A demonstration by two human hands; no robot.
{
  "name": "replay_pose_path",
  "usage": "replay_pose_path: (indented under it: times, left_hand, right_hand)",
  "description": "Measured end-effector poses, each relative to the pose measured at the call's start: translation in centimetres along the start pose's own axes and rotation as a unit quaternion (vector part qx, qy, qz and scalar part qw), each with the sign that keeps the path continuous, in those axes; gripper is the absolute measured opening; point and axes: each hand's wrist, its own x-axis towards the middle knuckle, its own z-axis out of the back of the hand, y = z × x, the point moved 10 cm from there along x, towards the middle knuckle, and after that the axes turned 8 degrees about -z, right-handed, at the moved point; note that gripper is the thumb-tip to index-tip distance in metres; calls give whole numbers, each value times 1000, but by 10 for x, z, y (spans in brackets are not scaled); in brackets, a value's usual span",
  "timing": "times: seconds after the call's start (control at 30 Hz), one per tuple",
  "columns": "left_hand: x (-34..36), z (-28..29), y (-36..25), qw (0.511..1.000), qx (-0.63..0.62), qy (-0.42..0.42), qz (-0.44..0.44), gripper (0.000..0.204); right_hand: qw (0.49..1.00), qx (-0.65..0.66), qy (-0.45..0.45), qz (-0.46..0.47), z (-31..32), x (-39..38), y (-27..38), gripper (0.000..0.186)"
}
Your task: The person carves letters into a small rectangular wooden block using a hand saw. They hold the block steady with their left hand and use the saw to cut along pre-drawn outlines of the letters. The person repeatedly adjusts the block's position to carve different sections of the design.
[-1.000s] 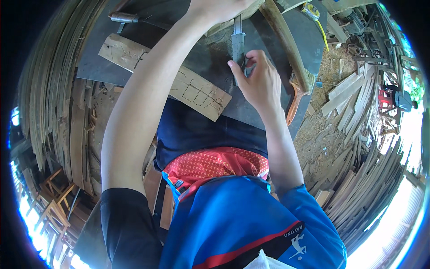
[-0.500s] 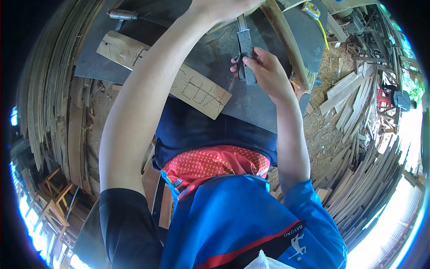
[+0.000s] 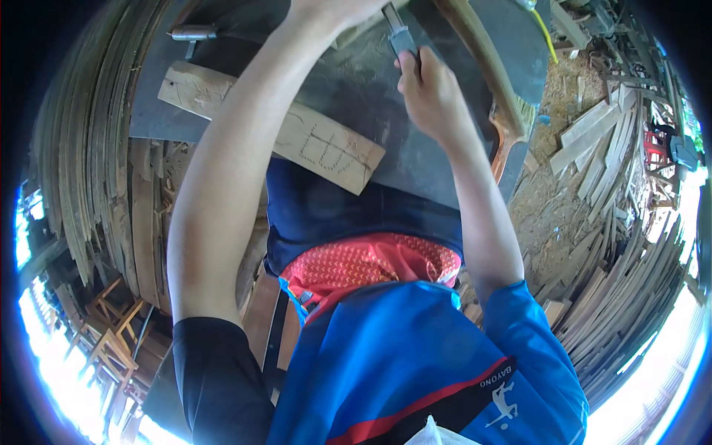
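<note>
My right hand (image 3: 434, 85) is closed round a grey tool (image 3: 402, 41) with a narrow steel bar pointing to the top edge. My left hand (image 3: 337, 11) reaches up to a wooden piece (image 3: 360, 31) at that edge, its fingers cut off or hidden. A pale board (image 3: 330, 148) with dotted markings lies diagonally on the dark worktop (image 3: 419, 170), passing under my left forearm. Right of my right hand is a long curved wooden handle (image 3: 482, 59), with a bristled brush (image 3: 504, 141) near its lower end.
A metal tool (image 3: 194, 33) lies at upper left, a yellow tape (image 3: 550, 37) at upper right. Stacked timber (image 3: 89, 148) lines the left, offcuts (image 3: 578, 141) litter the right, wooden chairs (image 3: 111, 326) stand lower left, and a red chair (image 3: 656, 148) is far right.
My right hand has closed round the grey tool and moved up toward the top edge with it. The view has shifted slightly, so the tape is now mostly cut off.
</note>
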Motion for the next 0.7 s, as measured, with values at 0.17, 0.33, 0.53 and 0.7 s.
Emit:
replay_pose_path:
  times: [0.17, 0.33, 0.53, 0.7]
  left_hand:
    - [-4, 7, -9, 997, 48, -60, -16, 19]
    - [-4, -5, -19, 995, 62, -80, -22, 17]
    - [1, -11, -9, 1000, -13, -20, 1, 16]
    - [3, -10, -11, 1000, 16, -11, -24, 16]
  right_hand:
    - [998, -61, -32, 6, -1, 0, 9, 38]
    - [998, -43, -22, -49, -1, -18, -6, 35]
    - [999, -10, -19, -35, 9, -40, -6, 32]
    - [997, -55, -57, -22, -10, 25, 0, 37]
